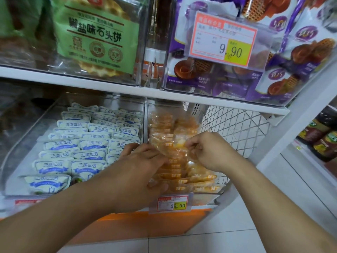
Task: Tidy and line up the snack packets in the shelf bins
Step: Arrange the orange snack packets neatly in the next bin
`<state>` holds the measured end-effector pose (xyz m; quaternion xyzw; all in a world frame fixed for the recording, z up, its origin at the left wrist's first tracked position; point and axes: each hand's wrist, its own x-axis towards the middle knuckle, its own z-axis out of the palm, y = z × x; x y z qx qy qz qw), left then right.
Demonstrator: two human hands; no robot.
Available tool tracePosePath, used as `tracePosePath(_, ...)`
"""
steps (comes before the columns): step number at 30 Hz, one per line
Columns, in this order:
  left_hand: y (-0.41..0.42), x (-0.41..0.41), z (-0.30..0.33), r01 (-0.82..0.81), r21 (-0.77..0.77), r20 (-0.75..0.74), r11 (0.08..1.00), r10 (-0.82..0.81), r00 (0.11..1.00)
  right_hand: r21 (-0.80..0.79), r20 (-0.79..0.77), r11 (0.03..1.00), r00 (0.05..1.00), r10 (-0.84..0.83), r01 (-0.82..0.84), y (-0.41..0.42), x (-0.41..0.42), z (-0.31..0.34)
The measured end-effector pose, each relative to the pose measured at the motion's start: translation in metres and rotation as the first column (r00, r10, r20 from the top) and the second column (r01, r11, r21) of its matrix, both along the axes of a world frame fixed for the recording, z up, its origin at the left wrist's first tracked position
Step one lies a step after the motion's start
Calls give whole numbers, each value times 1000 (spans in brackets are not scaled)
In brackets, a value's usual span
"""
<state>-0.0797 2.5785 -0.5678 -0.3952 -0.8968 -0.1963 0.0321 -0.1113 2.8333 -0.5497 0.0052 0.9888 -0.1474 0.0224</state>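
My left hand (140,161) covers the near right corner of the white-and-blue snack packets (73,141), and its fingertips are hidden among the clear orange snack packets (175,172). My right hand (209,152) hides whatever its fingers pinch; I cannot tell if it is one packet or several. The small print on the red-and-yellow price tag (172,203) is too blurred to read. The top edge cuts off the green biscuit bag (96,33) and the purple wafer packs (300,52).
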Motion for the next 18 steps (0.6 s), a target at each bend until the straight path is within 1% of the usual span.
tracePosePath(2, 0, 1, 1, -2, 0, 6, 1000, 2, 1000, 50, 8, 999, 1000, 10, -10, -2, -1, -1)
tracePosePath(3, 0, 2, 1, -2, 3, 9, 1000, 2, 1000, 36, 0, 999, 1000, -2, 2, -2, -1, -2)
tracePosePath(7, 0, 3, 4, -4, 2, 26, 1000, 4, 1000, -82, -99, 995, 993, -59, 51, -1, 7, 0)
tracePosePath(9, 0, 3, 5, -17, 0, 33, 1000, 17, 999, -194, -187, 980, 978, -90, 53, 2, 12, 2)
tracePosePath(11, 1, 4, 7, -39, 9, 42, 999, 38, 998, -370, -243, 928, 960, -142, 43, 4, 19, 7)
tracePosePath(13, 4, 5, 11, -87, 42, 81, 995, 83, 993, -525, -269, 851, 943, -194, 26, 5, 29, 14)
tracePosePath(15, 7, 6, 16, -164, 104, 141, 981, 148, 979, -624, -303, 781, 926, -224, -15, 4, 42, 22)
tracePosePath(18, 11, 5, 24, -253, 216, 186, 943, 214, 959, -741, -332, 666, 908, -257, -82, 2, 58, 34)
